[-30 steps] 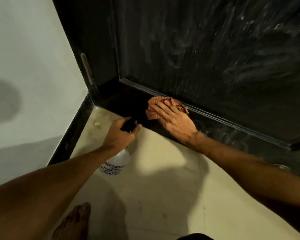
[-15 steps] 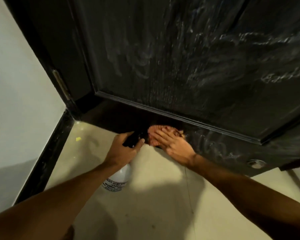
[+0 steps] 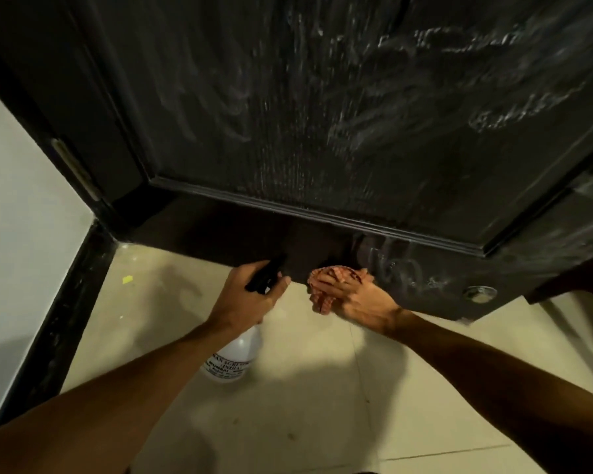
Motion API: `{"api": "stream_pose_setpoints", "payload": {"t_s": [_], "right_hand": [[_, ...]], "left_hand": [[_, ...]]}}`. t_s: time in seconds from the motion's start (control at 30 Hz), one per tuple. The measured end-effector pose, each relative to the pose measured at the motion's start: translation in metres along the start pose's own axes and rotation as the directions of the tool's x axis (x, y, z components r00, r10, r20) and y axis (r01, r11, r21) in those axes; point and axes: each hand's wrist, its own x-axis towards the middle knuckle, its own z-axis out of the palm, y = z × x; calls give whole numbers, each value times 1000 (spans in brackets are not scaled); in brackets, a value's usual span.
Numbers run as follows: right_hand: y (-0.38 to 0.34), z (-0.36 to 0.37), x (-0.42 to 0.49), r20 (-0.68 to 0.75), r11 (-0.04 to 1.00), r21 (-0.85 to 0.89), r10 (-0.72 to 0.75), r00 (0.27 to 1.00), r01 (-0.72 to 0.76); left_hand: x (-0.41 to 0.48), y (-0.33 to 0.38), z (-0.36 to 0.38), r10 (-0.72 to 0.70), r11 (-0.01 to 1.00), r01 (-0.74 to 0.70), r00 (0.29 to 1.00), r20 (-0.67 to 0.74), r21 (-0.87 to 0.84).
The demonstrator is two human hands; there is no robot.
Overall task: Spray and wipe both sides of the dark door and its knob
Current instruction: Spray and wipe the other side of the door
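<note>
Head view: the left hand (image 3: 250,301), arm stretched forward, curls its fingers round the black trigger head of the spray bottle (image 3: 235,354); the clear body hangs below them. The right hand (image 3: 360,301) lays straight fingers on the reddish cloth (image 3: 320,292), pressing it against the dark door (image 3: 322,114) at its bottom rail.

There was one dark door (image 3: 322,114) before the person; one hinge (image 3: 76,169) showed on its edge, and one round metal fitting (image 3: 480,294) sat low on its face; two hands were in sight, one left hand (image 3: 243,302) and one right hand (image 3: 360,299); there was one spray bottle (image 3: 233,357), clear with a black head; one orange cloth (image 3: 322,295); one small yellow scrap (image 3: 127,279) on the tiled floor (image 3: 305,422); one black skirting board (image 3: 59,330) along the one pale wall (image 3: 21,234).
</note>
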Motion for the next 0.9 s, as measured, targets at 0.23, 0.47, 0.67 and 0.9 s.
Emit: {"api": "stream_pose_setpoints", "payload": {"t_s": [0.23, 0.47, 0.67, 0.9], "right_hand": [[42, -28, -9, -263, 962, 62, 273, 925, -267], [2, 15, -57, 105, 994, 63, 86, 991, -93], [-1, 0, 21, -20, 998, -50, 36, 999, -37], [-41, 1, 122, 167, 999, 20, -54, 984, 51]], "left_hand": [[5, -1, 21, 46, 999, -46, 998, 33, 3], [6, 9, 35, 47, 999, -47, 997, 58, 4], [-12, -16, 18, -69, 997, 67, 994, -89, -26], [-12, -45, 0, -71, 997, 75, 989, -130, 24]]}}
